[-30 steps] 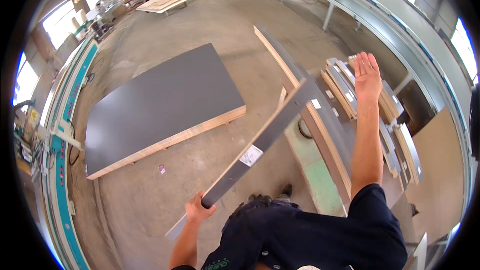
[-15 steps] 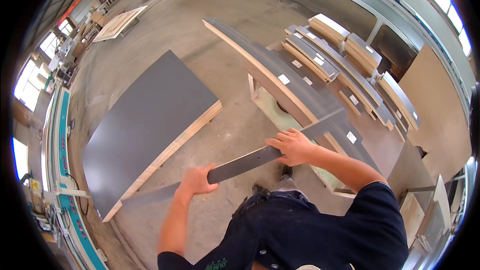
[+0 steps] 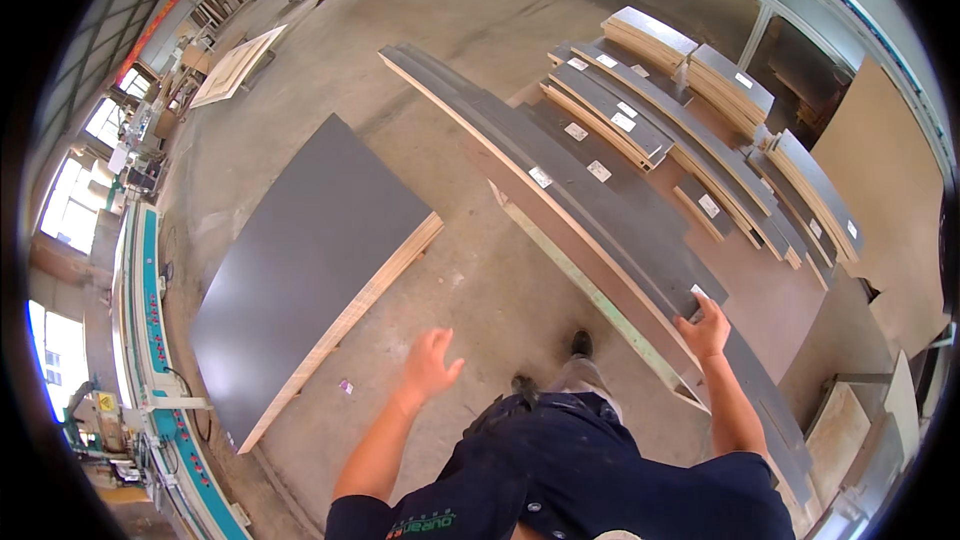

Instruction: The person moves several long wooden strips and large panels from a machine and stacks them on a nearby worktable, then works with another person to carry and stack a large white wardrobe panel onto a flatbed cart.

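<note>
Grey strips (image 3: 620,225) lie stacked along the near side of the bench (image 3: 765,312). The left hand (image 3: 430,368) is empty, its grip apart; whether the right hand (image 3: 706,328) clamps a strip, I cannot tell. Uneven pushing could make one slide off.

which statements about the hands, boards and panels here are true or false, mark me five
1. The person's left hand grips a grey board. False: it is empty, above the grey concrete floor.
2. The person's right hand is by the long dark-grey boards with pale edges. True.
3. The wide dark-grey flat panel stack lies right of those boards. False: it lies left of them.
4. White rectangular labels lie on several boards. True.
5. Both hands hold the panel stack. False: neither does.
</note>
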The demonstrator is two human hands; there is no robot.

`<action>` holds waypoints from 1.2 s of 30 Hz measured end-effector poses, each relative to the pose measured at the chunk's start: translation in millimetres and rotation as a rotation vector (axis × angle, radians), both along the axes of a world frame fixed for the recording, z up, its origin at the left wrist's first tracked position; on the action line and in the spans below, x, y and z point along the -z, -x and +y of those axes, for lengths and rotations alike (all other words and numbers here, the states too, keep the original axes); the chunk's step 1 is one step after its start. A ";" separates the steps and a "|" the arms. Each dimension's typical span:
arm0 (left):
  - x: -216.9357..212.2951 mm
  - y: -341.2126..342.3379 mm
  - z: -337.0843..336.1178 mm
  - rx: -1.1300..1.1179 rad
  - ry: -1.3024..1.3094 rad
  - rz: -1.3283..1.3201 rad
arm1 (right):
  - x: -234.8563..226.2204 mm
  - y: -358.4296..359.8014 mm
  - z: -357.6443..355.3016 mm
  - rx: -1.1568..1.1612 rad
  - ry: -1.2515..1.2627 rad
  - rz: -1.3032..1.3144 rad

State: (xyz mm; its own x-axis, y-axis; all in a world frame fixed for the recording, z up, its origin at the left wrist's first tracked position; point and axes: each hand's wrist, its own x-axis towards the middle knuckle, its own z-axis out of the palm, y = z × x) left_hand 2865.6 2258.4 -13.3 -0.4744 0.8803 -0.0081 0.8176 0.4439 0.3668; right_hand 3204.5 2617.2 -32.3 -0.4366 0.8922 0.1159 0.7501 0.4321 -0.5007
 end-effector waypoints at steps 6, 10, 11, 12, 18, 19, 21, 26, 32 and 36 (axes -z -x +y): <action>58.4 -64.3 -26.3 -0.222 0.226 -0.228 | 36.6 -22.8 72.3 0.163 0.097 -0.063; 74.0 -77.0 -25.4 -0.304 0.265 -0.301 | 46.4 -14.1 103.0 0.181 0.179 -0.106; 82.9 -75.6 -28.4 -0.320 0.272 -0.293 | 48.8 -11.4 109.1 0.176 0.185 -0.104; 86.9 -73.9 -28.4 -0.335 0.279 -0.287 | 51.2 -9.1 114.1 0.171 0.191 -0.104; 98.1 -62.8 -25.6 -0.519 0.193 -0.393 | 61.7 3.6 125.6 0.135 0.270 -0.112; 99.3 -60.6 -25.7 -0.524 0.205 -0.390 | 60.9 7.4 126.5 0.127 0.273 -0.122; 99.6 -56.8 -23.4 -0.530 0.228 -0.385 | 58.6 13.4 127.5 0.112 0.279 -0.143; 115.5 -51.6 -23.5 -0.580 0.178 -0.387 | 66.7 18.3 131.4 0.086 0.236 -0.144; 126.5 -45.5 -16.9 -0.612 0.112 -0.434 | 72.4 33.1 124.5 0.072 0.242 -0.056; 126.2 -24.3 -14.0 -0.635 0.216 -0.506 | 76.4 52.8 128.5 0.071 0.226 -0.064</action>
State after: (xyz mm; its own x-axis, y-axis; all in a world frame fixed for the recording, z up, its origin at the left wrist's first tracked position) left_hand 2889.8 2244.4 -139.5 -0.7733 0.4016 -0.4906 0.1481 0.8668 0.4761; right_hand 3151.8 2745.7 -108.8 -0.3718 0.9211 -0.1155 0.8077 0.2596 -0.5293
